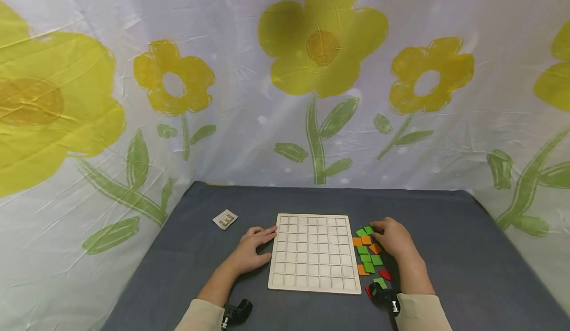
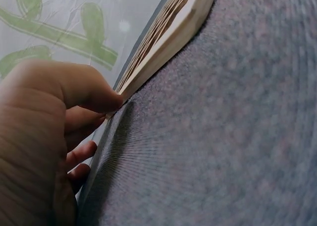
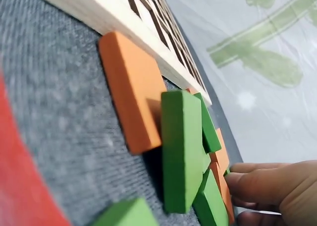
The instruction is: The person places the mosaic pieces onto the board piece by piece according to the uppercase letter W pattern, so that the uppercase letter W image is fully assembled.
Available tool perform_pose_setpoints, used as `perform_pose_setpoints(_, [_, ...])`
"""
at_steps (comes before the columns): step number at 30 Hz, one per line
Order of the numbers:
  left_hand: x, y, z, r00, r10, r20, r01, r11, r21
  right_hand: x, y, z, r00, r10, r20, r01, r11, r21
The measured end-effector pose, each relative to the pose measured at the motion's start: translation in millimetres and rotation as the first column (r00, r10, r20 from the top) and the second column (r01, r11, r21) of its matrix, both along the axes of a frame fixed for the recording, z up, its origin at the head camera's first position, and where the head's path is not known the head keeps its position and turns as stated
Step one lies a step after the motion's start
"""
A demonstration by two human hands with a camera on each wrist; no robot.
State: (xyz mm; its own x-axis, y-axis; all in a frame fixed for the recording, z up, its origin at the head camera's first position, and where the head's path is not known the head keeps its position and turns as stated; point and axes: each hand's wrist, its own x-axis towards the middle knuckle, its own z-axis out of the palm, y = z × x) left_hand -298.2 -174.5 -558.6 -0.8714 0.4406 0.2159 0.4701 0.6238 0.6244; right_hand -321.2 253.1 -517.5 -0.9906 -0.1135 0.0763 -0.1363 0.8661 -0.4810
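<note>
A pale wooden grid board (image 1: 313, 254) lies on the dark cloth, its squares bare. My left hand (image 1: 251, 252) rests against the board's left edge, fingertips touching the rim and thumb spread lower down. Close up in the left wrist view, thumb and fingers of the left hand (image 2: 59, 107) meet the board's side (image 2: 163, 62). At the far end of a loose row of tiles, my right hand (image 1: 395, 237) pinches a green tile (image 1: 368, 230) by its right side; in the right wrist view the right hand (image 3: 272, 189) mostly hides it.
Along the board's right side lie several green tiles (image 1: 362, 250), orange tiles (image 1: 357, 242) and red pieces (image 1: 385, 274), some overlapping. A small card with a printed grid (image 1: 225, 219) lies at the left back. Behind the table hangs a flowered curtain (image 1: 240, 138).
</note>
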Motion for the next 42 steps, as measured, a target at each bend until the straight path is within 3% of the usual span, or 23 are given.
perform_pose_setpoints(4, [-0.2,1,-0.7,1.0,-0.012,-0.014,0.011,0.999,-0.034,0.0,2,-3.7,0.999,-0.032,0.013,0.033,0.999,-0.027])
perform_pose_setpoints(10, [-0.4,0,-2.0,0.999,-0.02,-0.028,0.019,0.999,-0.041,-1.4,10,-8.2,0.999,-0.02,0.042,0.023,0.998,-0.065])
perform_pose_setpoints(18, [-0.8,-3,-1.7,1.0,-0.02,-0.01,0.02,0.999,-0.036,1.8,9,4.0,0.999,0.003,0.052,0.004,0.99,-0.139])
perform_pose_setpoints(30, [-1.2,-3,-1.4,1.0,-0.013,0.001,0.013,0.999,-0.036,10.4,-27,36.6,0.994,0.096,-0.05,-0.102,0.986,-0.129])
perform_pose_setpoints(38, [-1.2,-4,-1.8,1.0,-0.011,-0.006,0.011,0.999,-0.036,12.7,-58,39.8,0.974,0.224,-0.042,-0.226,0.971,-0.075])
perform_pose_setpoints(42, [-1.1,-4,-1.9,1.0,-0.005,-0.005,0.005,0.999,-0.036,13.6,-69,36.0,0.968,0.25,-0.033,-0.252,0.966,-0.058])
